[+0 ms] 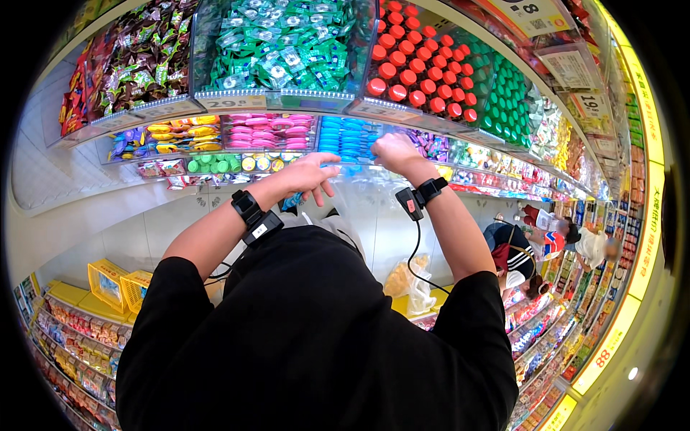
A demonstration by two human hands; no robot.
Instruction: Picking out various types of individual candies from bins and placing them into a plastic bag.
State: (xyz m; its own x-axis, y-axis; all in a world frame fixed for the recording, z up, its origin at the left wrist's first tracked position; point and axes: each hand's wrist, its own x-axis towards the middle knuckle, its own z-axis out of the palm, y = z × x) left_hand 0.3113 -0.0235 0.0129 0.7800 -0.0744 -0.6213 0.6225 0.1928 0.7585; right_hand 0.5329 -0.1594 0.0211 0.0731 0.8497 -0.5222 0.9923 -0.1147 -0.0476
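My left hand (311, 175) is over the front of the lower candy bins, palm turned down and fingers spread. A small blue packet (292, 201) shows just below it; whether they touch I cannot tell. My right hand (396, 151) is curled into a fist beside the bin of blue round packs (345, 137). A thin clear plastic bag (372, 188) hangs below that fist, which appears to grip its upper edge. Pink packs (269, 131) lie left of the blue ones, purple wrapped candies (431, 143) to the right. Both wrists carry black strapped devices.
Above are clear bins of green-wrapped candies (280, 48), red-capped bottles (415, 70) and dark wrapped sweets (145, 64). Yellow baskets (108, 283) and a bulging plastic bag (407, 283) are behind me. Several people (517, 253) occupy the aisle at right, near stocked shelves.
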